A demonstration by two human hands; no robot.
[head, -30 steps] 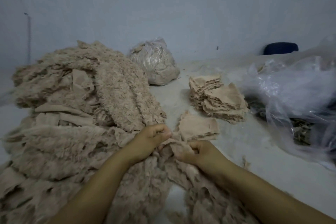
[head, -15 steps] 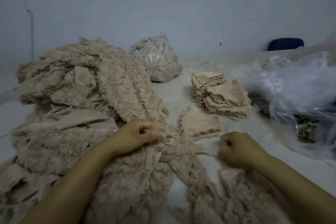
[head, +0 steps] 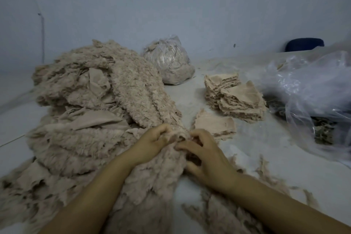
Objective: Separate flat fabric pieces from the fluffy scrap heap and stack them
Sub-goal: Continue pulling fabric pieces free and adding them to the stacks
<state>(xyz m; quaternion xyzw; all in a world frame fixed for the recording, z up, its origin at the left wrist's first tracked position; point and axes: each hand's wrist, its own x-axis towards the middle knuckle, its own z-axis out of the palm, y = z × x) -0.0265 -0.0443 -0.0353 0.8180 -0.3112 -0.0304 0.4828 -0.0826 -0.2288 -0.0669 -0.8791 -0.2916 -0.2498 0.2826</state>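
Both hands meet at frame centre: left hand (head: 152, 143) and right hand (head: 204, 155) each have a curled grip on the fluffy heap (head: 91, 119). Flat pieces (head: 214, 124) lie just beyond; taller stack (head: 235, 99) centre right.

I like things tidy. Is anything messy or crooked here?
Yes. The tall stack of flat pieces leans, its top layers slid off to the right. Loose fluffy strands lie scattered on the floor beside the right hand.
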